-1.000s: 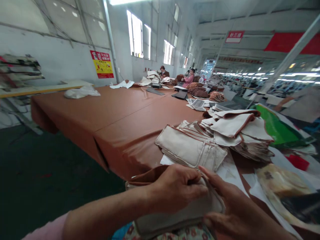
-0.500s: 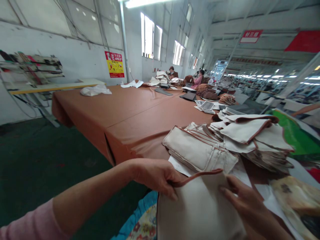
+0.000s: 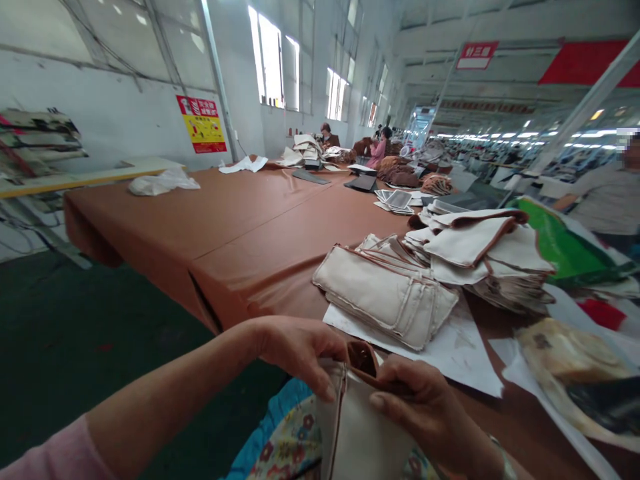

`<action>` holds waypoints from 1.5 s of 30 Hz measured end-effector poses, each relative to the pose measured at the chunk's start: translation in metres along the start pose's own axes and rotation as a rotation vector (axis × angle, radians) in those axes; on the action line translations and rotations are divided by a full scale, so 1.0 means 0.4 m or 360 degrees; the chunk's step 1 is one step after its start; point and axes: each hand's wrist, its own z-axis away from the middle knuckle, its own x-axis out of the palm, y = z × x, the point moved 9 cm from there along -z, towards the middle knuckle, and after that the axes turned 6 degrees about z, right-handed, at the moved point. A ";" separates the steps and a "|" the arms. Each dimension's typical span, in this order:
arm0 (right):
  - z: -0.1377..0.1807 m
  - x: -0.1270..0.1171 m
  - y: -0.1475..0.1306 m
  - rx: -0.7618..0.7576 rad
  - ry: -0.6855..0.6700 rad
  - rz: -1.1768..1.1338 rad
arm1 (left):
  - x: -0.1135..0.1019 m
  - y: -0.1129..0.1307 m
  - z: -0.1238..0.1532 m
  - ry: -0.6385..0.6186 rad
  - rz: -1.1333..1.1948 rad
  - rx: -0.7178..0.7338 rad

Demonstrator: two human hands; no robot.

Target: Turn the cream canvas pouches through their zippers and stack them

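Low in front of me is a cream fabric pouch with a brown inner side and a seam running down it. My left hand grips its upper left edge, thumb on the near face. At the upper right edge, my right hand pinches the rim between thumb and fingers. Between the hands the mouth gapes a little and shows brown inside. Just beyond lies a stack of similar cream pieces on white paper. The pouch's lower end is cut off by the frame.
A brown sheet covers the large table. More folded cream pieces are piled at the right, near a green bag and a clear plastic bag. Other people sit far back; one person is at the right.
My right hand has moved left, closer to my left hand. The pouch has turned from its broad flat face to a seamed edge, and its brown mouth has opened. The view has shifted right.
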 end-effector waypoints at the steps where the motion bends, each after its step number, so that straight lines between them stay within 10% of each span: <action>1: 0.008 -0.014 0.007 0.0035 0.0030 -0.0039 | -0.005 0.010 0.003 0.0056 -0.0049 0.0036; 9: 0.007 -0.116 0.048 0.0106 0.0151 0.0066 | 0.002 0.093 -0.027 0.0526 -0.0125 0.0186; 30: 0.093 -0.102 -0.105 -0.0807 0.0360 0.1186 | 0.041 0.049 -0.154 0.0481 0.0231 0.0142; 45: 0.065 -0.130 0.036 0.0187 0.0146 -0.0042 | 0.091 0.054 -0.177 0.0346 0.0051 -0.0034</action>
